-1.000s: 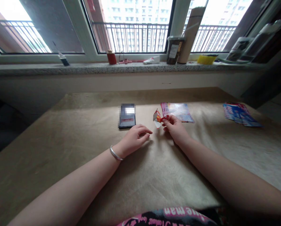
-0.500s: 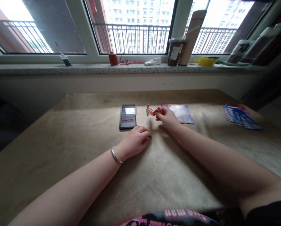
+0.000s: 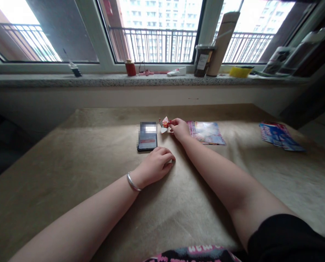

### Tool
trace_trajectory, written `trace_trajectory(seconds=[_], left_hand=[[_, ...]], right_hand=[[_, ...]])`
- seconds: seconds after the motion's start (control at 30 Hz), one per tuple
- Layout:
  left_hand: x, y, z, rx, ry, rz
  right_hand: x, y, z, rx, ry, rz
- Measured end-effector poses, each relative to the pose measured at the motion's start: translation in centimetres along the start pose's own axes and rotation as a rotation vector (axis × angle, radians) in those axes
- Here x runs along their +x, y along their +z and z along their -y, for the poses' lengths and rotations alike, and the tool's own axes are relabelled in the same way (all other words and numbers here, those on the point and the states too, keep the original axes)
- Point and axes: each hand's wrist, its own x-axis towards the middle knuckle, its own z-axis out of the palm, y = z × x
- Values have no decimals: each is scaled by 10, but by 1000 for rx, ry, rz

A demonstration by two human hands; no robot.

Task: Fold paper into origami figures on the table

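My right hand (image 3: pixel 179 128) pinches one end of a small, crumpled red-and-white wrapper (image 3: pixel 165 124), which looks like a candy wrapper with its other end spread out. To its right lies a glossy sheet of printed cards (image 3: pixel 207 131), pinkish and pale blue. My left hand (image 3: pixel 159 163), with a silver bracelet (image 3: pixel 133 182) at the wrist, rests on the table with curled fingers. Whatever is inside those fingers, if anything, is hidden. Just beyond the left hand lies a dark phone (image 3: pixel 147 137), its screen partly blurred.
A brown cloth covers the table (image 3: pixel 69 156). At the far right lie several blue printed cards (image 3: pixel 279 136). The stone windowsill (image 3: pixel 102 80) behind holds a red container (image 3: pixel 130 68), a dark jar (image 3: pixel 203 61), a cardboard tube (image 3: pixel 224 43) and a yellow roll (image 3: pixel 240 71).
My right hand has moved left and slightly away from me, carrying the wrapper closer to the phone. More of the printed sheet now shows. My left hand stays nearly still.
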Motion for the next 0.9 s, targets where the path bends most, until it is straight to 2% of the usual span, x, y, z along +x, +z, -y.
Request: trace_trajectory(seconds=[0.2,0.4,0.63,0.77,0.9], left_hand=[[-2,1,2,5,-4,1],[-1,-1,1,-1,1,13],[-2,-1,1,-6,3,11],[-2,-1,1,-5,2,4],[-1,0,1,-6,-2,-4]], right_hand=[[-4,2,2,-125,-46,-6],[-13,-5,2,-232,-67,-33],[-29,-14,6,-322,-107,22],[-47,-27,7,-370,-165,102],[-66,-50,5,-398,-205,180]])
